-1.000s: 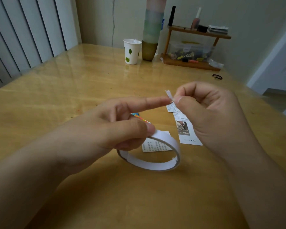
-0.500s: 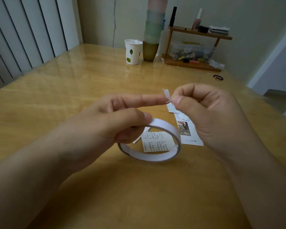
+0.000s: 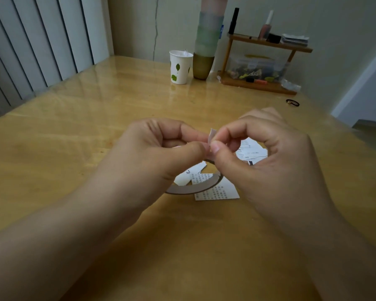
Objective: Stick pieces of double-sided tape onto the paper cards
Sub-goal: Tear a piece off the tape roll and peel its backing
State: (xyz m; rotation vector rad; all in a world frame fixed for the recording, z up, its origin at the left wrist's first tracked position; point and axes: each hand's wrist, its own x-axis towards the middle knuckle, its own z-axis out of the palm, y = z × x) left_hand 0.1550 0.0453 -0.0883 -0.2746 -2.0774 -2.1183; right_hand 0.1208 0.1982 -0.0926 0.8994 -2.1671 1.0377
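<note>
Both the left hand (image 3: 161,148) and the right hand (image 3: 258,153) pinch one small piece of tape (image 3: 211,135) between thumb and fingertips, raised above the tape roll (image 3: 195,187) and the paper cards (image 3: 217,192) on the table (image 3: 96,127). I judge no tape is stuck down yet, so every card is left. Bare wood lies all round, the cup (image 3: 180,67) and shelf (image 3: 261,83) well apart.

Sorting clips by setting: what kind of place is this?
Probably a home room: a wooden table against the wall, a small wooden rack with cosmetics and oddments, and a paper cup.
</note>
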